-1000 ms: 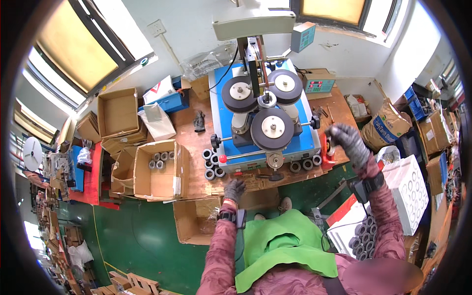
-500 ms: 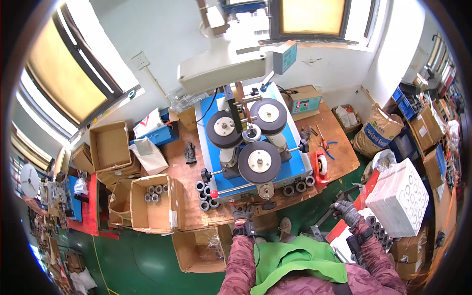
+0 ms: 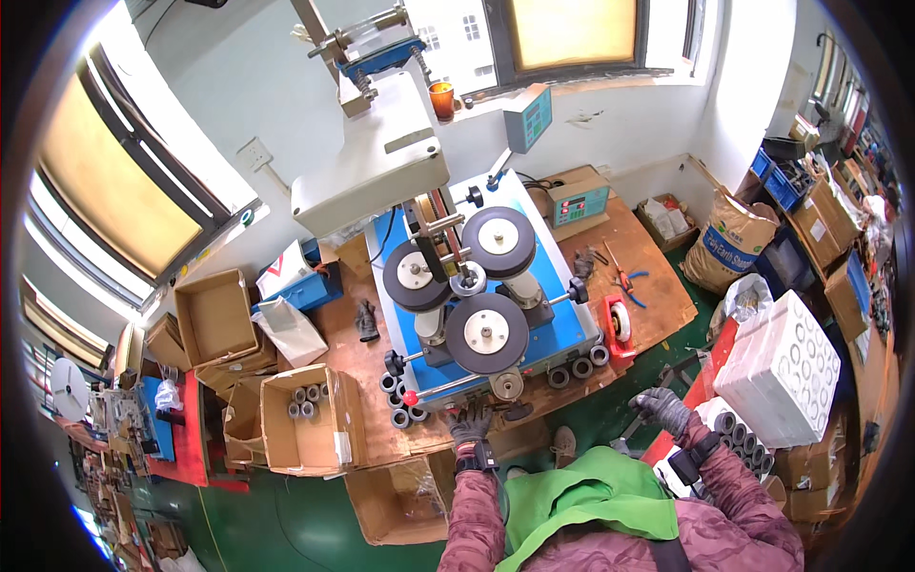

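My left hand (image 3: 470,424), in a dark grey glove, is at the front edge of the blue bench machine (image 3: 443,357). Its fingers reach out toward the front panel, and no held thing shows. My right hand (image 3: 660,410), gloved too, hovers right of the bench near a white foam tray (image 3: 710,412) of dark grey rings (image 3: 742,441). Its fingers are loosely bent and apart, with nothing visible in them. On the machine, three black wheels (image 3: 467,345) surround a shiny metal ring (image 3: 468,277), beneath a white overhead head (image 3: 367,176).
Grey rings (image 3: 559,377) stand along the machine's front. A cardboard box (image 3: 334,419) with several rings is at left, another box (image 3: 381,496) below. Blue-handled pliers (image 3: 627,282) and a red tape dispenser (image 3: 620,327) lie at right. White foam blocks (image 3: 782,372) are stacked farther right.
The whole view has shifted, so the machine sits slightly lower and more to the left. Both hands keep nearly the same places, the left one still at the machine's front edge.
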Demonstrator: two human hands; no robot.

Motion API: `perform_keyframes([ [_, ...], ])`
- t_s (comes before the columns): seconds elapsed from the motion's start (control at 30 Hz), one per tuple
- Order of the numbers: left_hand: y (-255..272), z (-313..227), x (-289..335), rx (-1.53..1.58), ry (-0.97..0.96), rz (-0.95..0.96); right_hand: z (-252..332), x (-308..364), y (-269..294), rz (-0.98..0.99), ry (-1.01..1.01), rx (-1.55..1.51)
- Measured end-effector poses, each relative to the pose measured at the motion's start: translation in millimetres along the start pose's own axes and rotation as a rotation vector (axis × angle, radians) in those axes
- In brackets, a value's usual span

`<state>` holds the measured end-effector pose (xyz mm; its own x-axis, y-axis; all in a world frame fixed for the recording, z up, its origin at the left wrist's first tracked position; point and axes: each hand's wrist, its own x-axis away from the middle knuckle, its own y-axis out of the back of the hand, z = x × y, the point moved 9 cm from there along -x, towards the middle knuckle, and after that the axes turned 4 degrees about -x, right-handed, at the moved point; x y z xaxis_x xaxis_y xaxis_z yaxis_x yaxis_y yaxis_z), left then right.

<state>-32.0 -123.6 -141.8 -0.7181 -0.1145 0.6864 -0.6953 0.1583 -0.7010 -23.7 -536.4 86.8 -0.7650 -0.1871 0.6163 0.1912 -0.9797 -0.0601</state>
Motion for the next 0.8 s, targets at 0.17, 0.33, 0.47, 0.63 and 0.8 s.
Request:
perform_keyframes([
  [0.17, 6, -3, 28, 0.168, 0.014, -0.216, 16, -10, -4, 0.024, 0.016, 0.027],
  [0.33, -40, -127, 98, -0.495, -0.758, -0.149, 71, -47, -52, 0.211, 0.123, 0.233],
  [0.47, -163, -147, 194, -1.126, -1.182, -0.271, 160, -96, -116, 0.235, 0.431, 0.351],
  [0.63, -230, -106, 161, -2.547, -1.431, -0.015, 218, -151, -201, 0.429, 0.315, -0.063],
  [0.8, -219, -115, 105, -3.010, -0.719, 0.228, 246, -156, -235, 0.287, 0.750, 0.846],
])
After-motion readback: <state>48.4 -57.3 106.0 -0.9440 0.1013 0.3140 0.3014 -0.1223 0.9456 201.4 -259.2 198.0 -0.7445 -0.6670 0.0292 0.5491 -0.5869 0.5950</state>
